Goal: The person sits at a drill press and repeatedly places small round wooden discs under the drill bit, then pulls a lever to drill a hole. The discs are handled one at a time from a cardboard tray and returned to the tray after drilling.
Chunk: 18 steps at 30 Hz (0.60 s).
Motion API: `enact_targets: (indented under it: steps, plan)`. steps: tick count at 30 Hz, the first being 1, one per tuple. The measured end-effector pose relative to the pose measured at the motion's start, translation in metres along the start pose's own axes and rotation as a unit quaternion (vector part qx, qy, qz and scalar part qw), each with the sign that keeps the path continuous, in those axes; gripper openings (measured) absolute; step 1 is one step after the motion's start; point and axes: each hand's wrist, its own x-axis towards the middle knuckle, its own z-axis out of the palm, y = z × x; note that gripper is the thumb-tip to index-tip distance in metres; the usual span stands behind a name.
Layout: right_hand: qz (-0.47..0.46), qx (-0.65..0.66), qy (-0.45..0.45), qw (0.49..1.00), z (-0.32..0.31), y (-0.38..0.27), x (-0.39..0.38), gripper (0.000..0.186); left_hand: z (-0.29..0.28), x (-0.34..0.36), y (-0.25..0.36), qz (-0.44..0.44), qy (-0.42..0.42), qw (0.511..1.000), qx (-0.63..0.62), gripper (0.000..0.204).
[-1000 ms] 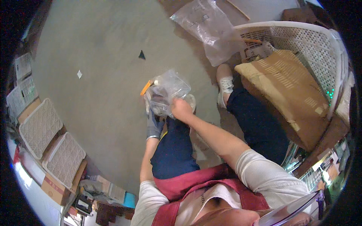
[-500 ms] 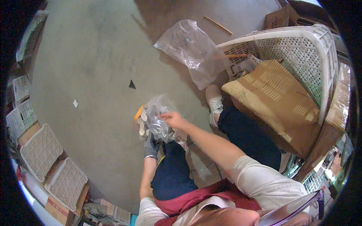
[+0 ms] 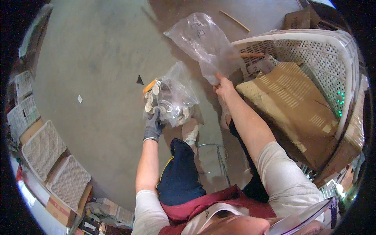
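Note:
My left hand, in a grey glove, is closed around a clear plastic bag held above the floor. Many pale, coin-like discs show in and at the edge of this bag, beside a flat orange piece. I cannot tell which discs are loose. My bare right hand reaches forward and pinches the near end of a larger clear plastic bag with dark marks on it. That bag stretches away over the floor toward the white basket's rim and looks mostly flat.
At right, a white lattice basket holds a brown cardboard piece and a stick. A thin rod lies beyond. White crates line the left side. A black scrap lies on the floor; a metal stool frame stands between my legs.
My right hand has left the bag of discs and moved right and forward to grip the larger bag. My left hand has lifted the disc bag forward, away from my knee.

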Motion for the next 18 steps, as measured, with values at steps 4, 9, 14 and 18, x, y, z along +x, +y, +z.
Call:
enact_targets:
  steps: [4,9,14,18]
  plan:
    - [0.022,0.015,-0.085,0.996,0.008,0.001,-0.027,0.008,0.006,-0.015,0.005,-0.016,0.052,0.998,0.044,0.056]
    - [0.052,0.030,-0.206,0.977,0.016,-0.040,-0.084,0.004,-0.025,0.005,-0.048,-0.008,0.012,0.997,0.072,0.036]
    - [-0.062,-0.144,-0.154,0.976,-0.007,-0.066,-0.128,0.022,-0.024,-0.064,-0.064,0.079,0.045,0.981,0.174,0.057]
    - [-0.063,-0.155,-0.225,0.960,-0.006,-0.071,-0.200,0.022,-0.104,-0.083,-0.134,0.059,0.100,0.893,0.434,0.062]
